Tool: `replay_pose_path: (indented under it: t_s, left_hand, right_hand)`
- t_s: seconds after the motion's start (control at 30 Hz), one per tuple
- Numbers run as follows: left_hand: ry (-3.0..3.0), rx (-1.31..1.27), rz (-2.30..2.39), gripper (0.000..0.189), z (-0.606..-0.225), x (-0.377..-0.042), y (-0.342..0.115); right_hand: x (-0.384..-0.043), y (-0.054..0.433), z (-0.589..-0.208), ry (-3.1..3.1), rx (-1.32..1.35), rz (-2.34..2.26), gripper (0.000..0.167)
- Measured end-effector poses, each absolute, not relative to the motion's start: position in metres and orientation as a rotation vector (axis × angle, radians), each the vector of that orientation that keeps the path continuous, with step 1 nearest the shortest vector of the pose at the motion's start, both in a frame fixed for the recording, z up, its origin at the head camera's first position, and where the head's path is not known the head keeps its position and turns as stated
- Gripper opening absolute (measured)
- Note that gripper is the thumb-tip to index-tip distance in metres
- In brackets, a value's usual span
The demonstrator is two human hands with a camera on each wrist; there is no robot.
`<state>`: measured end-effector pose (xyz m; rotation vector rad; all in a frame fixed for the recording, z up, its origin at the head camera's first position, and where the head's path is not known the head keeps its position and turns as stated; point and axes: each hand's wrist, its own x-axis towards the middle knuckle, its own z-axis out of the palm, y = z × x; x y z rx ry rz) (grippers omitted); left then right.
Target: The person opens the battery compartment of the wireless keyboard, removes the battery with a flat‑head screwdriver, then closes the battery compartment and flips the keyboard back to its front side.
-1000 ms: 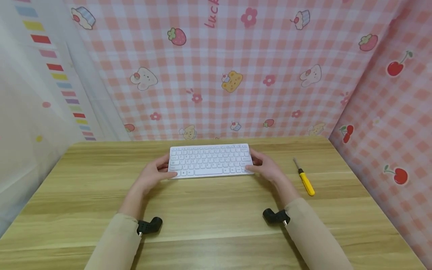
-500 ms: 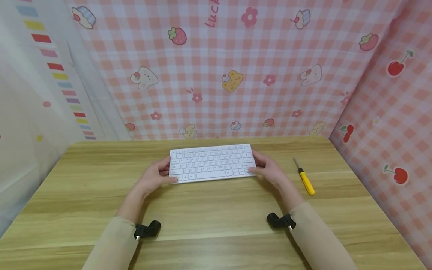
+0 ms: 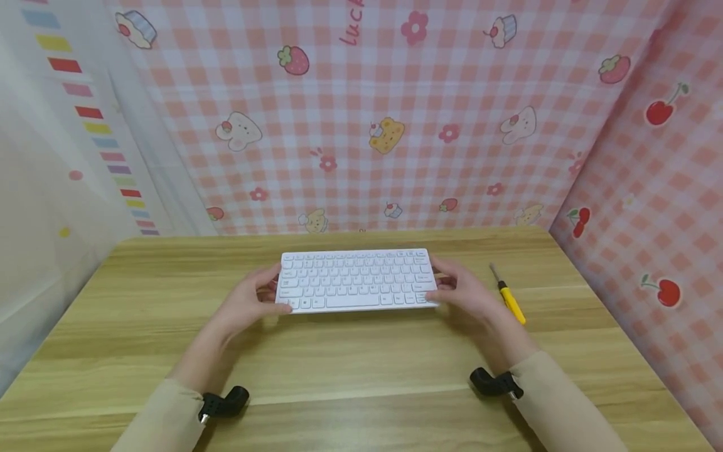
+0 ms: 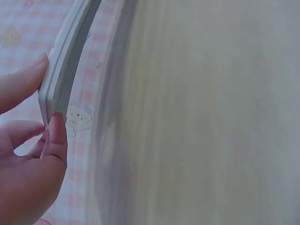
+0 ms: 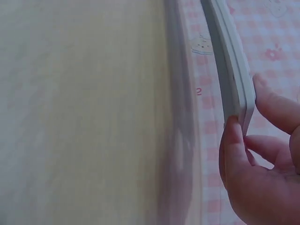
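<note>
A white keyboard (image 3: 356, 279) is held up off the table between both hands, keys facing up toward the head camera. My left hand (image 3: 245, 301) pinches its left end, thumb on the near left corner and fingers beneath. At the opposite end, my right hand (image 3: 465, 290) grips it the same way, thumb over the near right corner. In the left wrist view the keyboard (image 4: 65, 61) shows its edge and grey underside, apart from the tabletop. The right wrist view shows fingers (image 5: 234, 145) under the other end of the keyboard (image 5: 234, 65).
To the right of the right hand, a screwdriver (image 3: 511, 301) with a yellow handle lies on the wooden table (image 3: 350, 389). A pink checked cloth (image 3: 361, 157) hangs behind the table, with more cloth at both sides. Black wrist cameras sit on both sleeves.
Both hands have brought the keyboard nearer and slightly higher, so it looks larger. Its slight slant has levelled out. The forearms have spread apart. The screwdriver lies as before.
</note>
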<state>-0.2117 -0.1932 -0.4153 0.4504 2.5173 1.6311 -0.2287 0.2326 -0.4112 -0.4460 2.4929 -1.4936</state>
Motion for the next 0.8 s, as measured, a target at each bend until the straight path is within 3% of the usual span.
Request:
replay_pose_path:
  t_s: [0.43, 0.8]
  left_hand:
    - [2.621, 0.546, 1.474, 0.092, -0.415, -0.173, -0.198]
    - [2.503, 0.556, 1.474, 0.093, -0.420, -0.162, -0.197]
  right_hand:
    - [-0.200, 0.244, -0.410, 2.491, -0.662, -1.284, 0.087]
    - [-0.192, 0.252, -0.414, 2.494, -0.668, -1.184, 0.090]
